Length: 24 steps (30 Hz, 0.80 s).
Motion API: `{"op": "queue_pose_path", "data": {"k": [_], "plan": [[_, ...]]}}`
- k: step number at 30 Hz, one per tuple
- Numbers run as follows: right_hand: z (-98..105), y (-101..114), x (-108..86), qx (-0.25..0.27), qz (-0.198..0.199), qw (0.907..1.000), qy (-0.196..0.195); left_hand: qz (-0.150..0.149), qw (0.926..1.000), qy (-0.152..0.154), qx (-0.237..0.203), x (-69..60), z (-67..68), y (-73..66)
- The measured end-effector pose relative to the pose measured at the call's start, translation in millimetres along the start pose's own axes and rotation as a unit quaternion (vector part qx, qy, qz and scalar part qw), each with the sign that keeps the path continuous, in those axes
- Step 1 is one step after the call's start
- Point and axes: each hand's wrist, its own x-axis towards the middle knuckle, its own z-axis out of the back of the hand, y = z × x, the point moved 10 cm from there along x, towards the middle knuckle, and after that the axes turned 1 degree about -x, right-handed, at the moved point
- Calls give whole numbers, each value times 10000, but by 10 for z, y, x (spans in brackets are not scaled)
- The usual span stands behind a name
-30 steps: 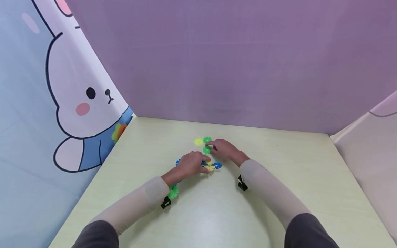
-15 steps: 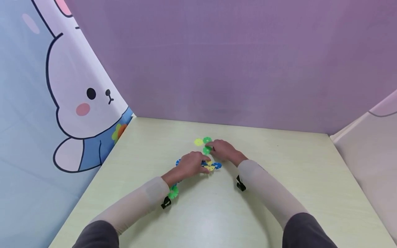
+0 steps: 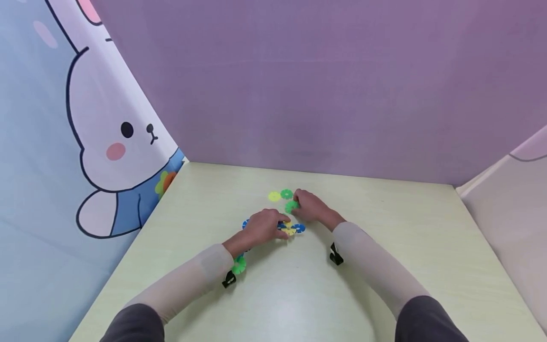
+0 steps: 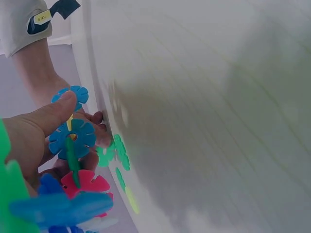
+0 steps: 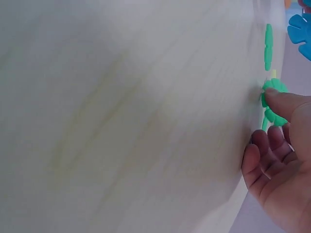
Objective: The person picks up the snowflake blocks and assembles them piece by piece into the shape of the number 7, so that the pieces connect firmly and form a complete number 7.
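Note:
My left hand (image 3: 261, 226) holds a linked chain of notched plastic flower discs in several colours. At its right end a blue disc (image 3: 299, 228) and a yellow disc (image 3: 289, 232) show, while a green disc (image 3: 239, 264) hangs near the wrist. In the left wrist view the thumb lies against the blue discs (image 4: 73, 140), with a red disc (image 4: 87, 183) below. My right hand (image 3: 312, 206) pinches a loose green disc (image 3: 291, 206), tipped up from the table. The right wrist view shows its thumb (image 5: 286, 103) across that disc; the fingertips behind are partly hidden.
Beyond the hands, another green disc (image 3: 287, 194) and a yellow disc (image 3: 274, 196) lie side by side on the pale table (image 3: 290, 294). A purple wall panel (image 3: 320, 95) rises at the back edge. A rabbit-print cloth (image 3: 111, 118) hangs at left.
The nearer loose green disc has shifted slightly right and tilted up in my right hand's fingers, away from the far green disc. My left hand and its chain stay still.

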Motion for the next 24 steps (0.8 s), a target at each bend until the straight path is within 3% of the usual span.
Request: {"op": "queue_pose_path", "data": {"k": [7,16,24], "plan": [[49,2,-138,394,324,9987,-78,68,10000,-4,-9,9,-9,11],[135,-29,-381,829,363,9958,-118,117,9999,13,110,23,-16,23],[117,-161,-621,2070,162,9782,-16,193,9997,-30,126,20,11,33]]}}
